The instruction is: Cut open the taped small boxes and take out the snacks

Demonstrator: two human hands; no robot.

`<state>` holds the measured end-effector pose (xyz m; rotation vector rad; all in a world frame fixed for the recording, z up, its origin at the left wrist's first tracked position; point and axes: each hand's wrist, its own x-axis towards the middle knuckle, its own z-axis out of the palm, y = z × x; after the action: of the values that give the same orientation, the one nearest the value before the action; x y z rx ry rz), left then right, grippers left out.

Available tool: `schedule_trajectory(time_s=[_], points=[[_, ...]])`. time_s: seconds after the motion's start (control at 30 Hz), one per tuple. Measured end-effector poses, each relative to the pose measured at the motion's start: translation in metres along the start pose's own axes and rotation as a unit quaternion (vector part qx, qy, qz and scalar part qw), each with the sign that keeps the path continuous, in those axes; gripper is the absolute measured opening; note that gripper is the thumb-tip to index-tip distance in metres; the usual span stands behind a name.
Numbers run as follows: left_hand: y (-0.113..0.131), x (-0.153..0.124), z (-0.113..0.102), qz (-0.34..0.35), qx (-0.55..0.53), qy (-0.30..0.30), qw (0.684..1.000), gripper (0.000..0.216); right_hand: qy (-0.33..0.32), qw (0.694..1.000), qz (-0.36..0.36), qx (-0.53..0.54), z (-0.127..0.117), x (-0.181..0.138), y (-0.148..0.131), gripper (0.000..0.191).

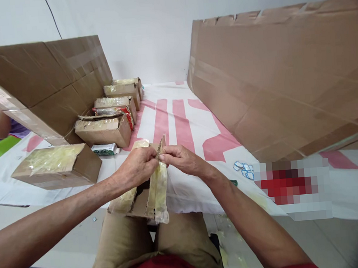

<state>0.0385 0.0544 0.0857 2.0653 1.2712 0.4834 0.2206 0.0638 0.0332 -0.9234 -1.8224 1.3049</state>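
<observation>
**White room, cardboard screens either side**

A plain white wall point(146, 33) closes the far end, evenly lit — a thin dark cable point(52, 16) runs down it. Tall cardboard panels stand left point(45, 82) and right point(280, 80) of the hands. Beyond the hands lies a white sheet point(177, 117) with red markings; below them, pale tiled floor point(330, 242).

Light: was bright, even, soft-shadowed.
Glare: sheened on taped cardboard point(77, 59) at 10 o'clock.
Edges: bowed; 4 o'clock patch was pixelated.
</observation>
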Motion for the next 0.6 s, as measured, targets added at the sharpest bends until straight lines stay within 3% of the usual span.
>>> schedule_trajectory(time_s=[0.3,0.37,0.5,0.6], points=[[-0.017,-0.002,-0.004,0.046,0.013,0.023,0.999,0.023,0.087,0.992,-0.003,0.092,0.015,-0.009,0.021,0.034],[-0.019,-0.002,-0.005,0.017,-0.026,0.000,1.000,0.020,0.091,0.992,0.001,0.084,0.015,-0.011,0.019,0.033],[-0.017,0.003,-0.009,-0.076,-0.130,-0.107,0.983,0.026,0.081,0.997,0.010,0.010,0.011,-0.012,0.005,0.035],[-0.016,0.011,-0.013,-0.076,-0.084,-0.102,0.988,0.031,0.074,0.996,0.016,-0.036,0.009,-0.011,-0.003,0.035]])
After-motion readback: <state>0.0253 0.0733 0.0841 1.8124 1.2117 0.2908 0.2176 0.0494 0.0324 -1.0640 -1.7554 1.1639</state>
